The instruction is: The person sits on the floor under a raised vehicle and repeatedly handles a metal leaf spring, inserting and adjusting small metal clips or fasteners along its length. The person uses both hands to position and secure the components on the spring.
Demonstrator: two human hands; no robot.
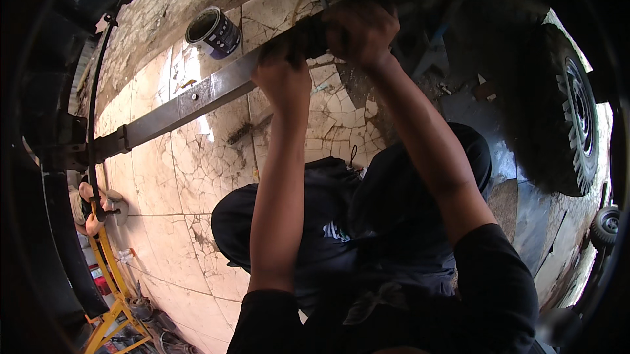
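Observation:
A long grey steel leaf spring (216, 88) slants from the left up to the dark underside at the upper right. My left hand (283, 77) is closed round its darker stretch, fingers mostly in shadow. Farther up and to the right, my right hand (364, 31) is bent into a fist over the same dark part. What lies inside the right hand's fingers is hidden by shadow and blur. A bracket (123, 137) clasps the spring near its left end.
An open paint tin (213, 32) stands beyond the spring on cracked tiles. A wire brush (244, 132) lies below the spring. To the right is a large tyre (574, 111). At lower left, another person's hand (94, 223) is by a yellow metal stand (113, 275).

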